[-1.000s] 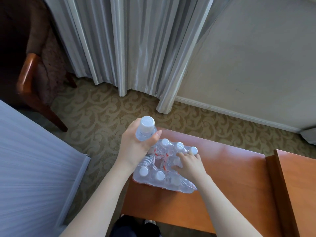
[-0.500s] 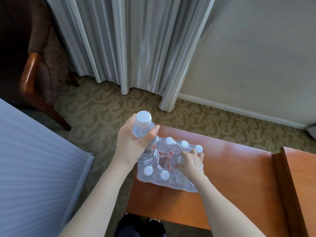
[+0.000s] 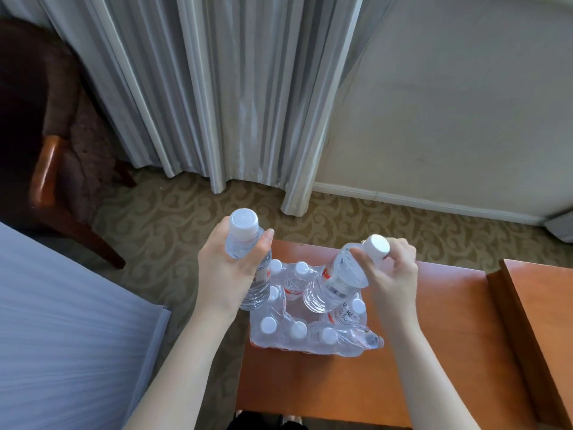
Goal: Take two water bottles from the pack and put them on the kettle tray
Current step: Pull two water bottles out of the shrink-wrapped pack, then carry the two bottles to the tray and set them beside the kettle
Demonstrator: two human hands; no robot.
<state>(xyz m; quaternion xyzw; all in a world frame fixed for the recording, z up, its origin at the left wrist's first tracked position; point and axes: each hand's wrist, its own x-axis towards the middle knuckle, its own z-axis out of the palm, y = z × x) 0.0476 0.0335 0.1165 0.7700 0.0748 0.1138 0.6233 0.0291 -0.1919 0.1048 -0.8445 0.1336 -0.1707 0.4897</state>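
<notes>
Bottles up in both hands here! The left hand is wrapped around the upper body of a clear plastic water bottle with a white screw cap, held upright just off the left edge of the shrink-wrapped pack of small water bottles, its base hanging beside the pack's near-left corner. Over on the other side, the right hand pinches the neck of a second clear bottle with a white cap and red-and-white label, fingers closed just under the cap; this one tilts, cap leaning up and to the right, base angled down over the middle of the pack. Whether that base is touching the wrap or just above it, I can't tell. The pack itself sits on the glossy reddish-brown wooden table, near its left edge, the torn clear film crumpled around the remaining white-capped bottles. No kettle tray in shot. A raised wooden ledge runs along the table's right side. Beyond the table there's patterned olive carpet, long grey pleated curtains, a dark wooden armchair at far left, and a pale blue bed cover in the lower left.
</notes>
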